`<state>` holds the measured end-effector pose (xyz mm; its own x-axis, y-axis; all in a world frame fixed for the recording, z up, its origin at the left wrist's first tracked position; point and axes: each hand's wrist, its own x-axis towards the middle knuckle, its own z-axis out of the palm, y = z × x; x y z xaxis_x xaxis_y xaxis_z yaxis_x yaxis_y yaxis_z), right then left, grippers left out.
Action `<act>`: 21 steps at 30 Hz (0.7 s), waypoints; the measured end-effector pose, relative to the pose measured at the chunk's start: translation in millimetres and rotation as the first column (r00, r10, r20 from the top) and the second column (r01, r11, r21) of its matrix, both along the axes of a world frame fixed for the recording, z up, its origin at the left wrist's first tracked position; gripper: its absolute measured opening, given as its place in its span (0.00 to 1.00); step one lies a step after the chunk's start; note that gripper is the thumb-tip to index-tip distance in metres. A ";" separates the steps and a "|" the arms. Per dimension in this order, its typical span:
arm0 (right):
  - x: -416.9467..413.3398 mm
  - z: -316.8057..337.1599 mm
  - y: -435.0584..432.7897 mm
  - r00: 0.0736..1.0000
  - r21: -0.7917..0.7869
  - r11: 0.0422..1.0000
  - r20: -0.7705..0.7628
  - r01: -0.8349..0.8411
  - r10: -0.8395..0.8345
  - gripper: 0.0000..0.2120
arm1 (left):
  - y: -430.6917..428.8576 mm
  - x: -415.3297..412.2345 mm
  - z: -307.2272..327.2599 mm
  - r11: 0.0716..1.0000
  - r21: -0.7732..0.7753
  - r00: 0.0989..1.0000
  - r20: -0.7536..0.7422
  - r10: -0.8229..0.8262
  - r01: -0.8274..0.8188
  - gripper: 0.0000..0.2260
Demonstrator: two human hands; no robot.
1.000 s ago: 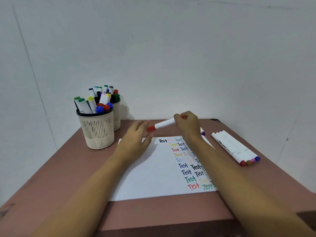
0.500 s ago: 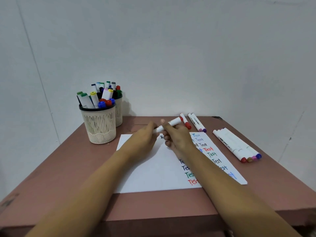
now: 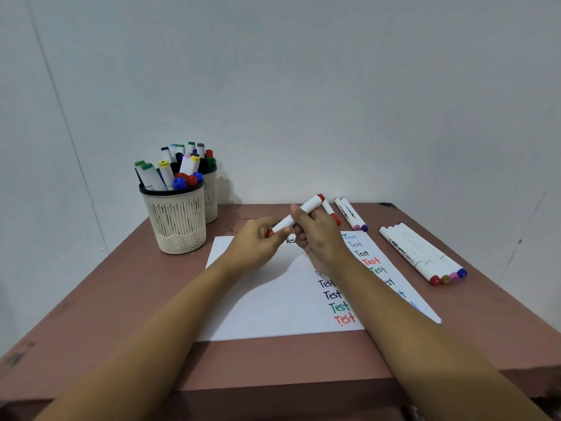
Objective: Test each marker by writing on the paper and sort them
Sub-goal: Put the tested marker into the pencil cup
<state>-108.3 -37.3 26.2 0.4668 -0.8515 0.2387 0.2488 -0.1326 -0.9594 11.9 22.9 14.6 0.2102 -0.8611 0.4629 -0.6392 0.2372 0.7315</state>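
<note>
**Head view.** My two hands meet above the far edge of the paper point(image 3: 261, 305), both closed on one red marker point(image 3: 303, 209). My right hand point(image 3: 318, 235) wraps curled fingers round the white barrel. My left hand point(image 3: 258, 243) pinches the cap point(image 3: 270, 233) at the marker's lower end between thumb and fingertips. The marker slants, its lower end toward the paper's left side and its upper red end pointing away past the paper's far edge. It is held clear of the sheet. Whether the cap is fully seated cannot be told.

The paper lies flat on the table point(image 3: 121, 299). Its right half carries columns of the word "Test" in black, green, red and blue, partly hidden by my right forearm.

Past the paper's far edge, just behind my right hand, lies a loose marker point(image 3: 331, 213) with a red cap. Beside it lies a pair point(image 3: 349, 214) with pink and purple caps. To the right of the paper, a row of four markers point(image 3: 422, 253) lies side by side, with red, brown, pink and blue caps toward me.

Off the paper's far left corner stands the front cup point(image 3: 177, 223), cream mesh with a dark rim, full of upright markers. The rear cup point(image 3: 211, 202) stands just behind it, also holding markers.
</note>
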 end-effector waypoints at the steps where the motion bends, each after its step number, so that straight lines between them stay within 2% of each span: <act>1: -0.3 0.3 0.1 1.000 -0.018 1.000 0.002 -0.013 0.013 0.11 | 1.0 0.0 0.7 1.000 0.000 0.998 -0.053 -0.021 0.021 0.11; 6: -1.2 2.0 -1.5 0.999 -0.073 0.996 -0.020 -0.052 0.051 0.10 | 6.9 -0.4 4.9 0.984 0.075 0.953 -0.273 -0.133 0.159 0.08; 8: -2.5 1.9 -1.3 0.998 -0.112 0.993 -0.055 -0.032 0.026 0.09 | 7.9 -0.8 5.7 0.981 0.090 0.945 -0.296 -0.140 0.173 0.07; 9: -2.7 1.9 -1.1 0.997 -0.122 0.992 -0.073 -0.008 -0.001 0.09 | 7.3 -1.0 5.4 0.985 0.091 0.960 -0.254 -0.118 0.146 0.08; 11: -1.5 1.9 0.0 0.994 -0.103 0.993 -0.091 0.055 -0.065 0.10 | 4.5 -0.5 2.7 0.996 0.085 0.999 -0.030 -0.035 0.038 0.10; 13: 0.6 2.3 1.0 0.992 -0.028 0.995 -0.073 0.098 -0.100 0.11 | 2.8 -0.8 -0.8 0.995 0.079 0.984 0.174 0.045 -0.060 0.10; 16: 2.6 3.9 3.1 0.985 0.061 0.987 -0.099 0.151 -0.144 0.14 | 3.8 0.0 -2.7 0.991 0.071 0.954 0.287 0.090 -0.115 0.09; 19: 4.9 1.7 4.0 0.956 0.037 0.976 -0.214 0.212 -0.200 0.17 | 3.5 -1.1 -2.1 0.981 0.042 0.891 0.428 0.154 -0.190 0.07; 21: 6.5 2.2 3.8 0.949 0.029 0.973 -0.228 0.229 -0.216 0.15 | 2.9 -4.0 -1.9 0.976 0.061 0.874 0.460 0.157 -0.207 0.06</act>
<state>-101.8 -33.5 28.4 0.2999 -0.9486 0.1012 -0.0015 -0.1066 -0.9943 7.8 25.8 12.7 0.1588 -0.8766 0.4542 -0.9294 0.0225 0.3684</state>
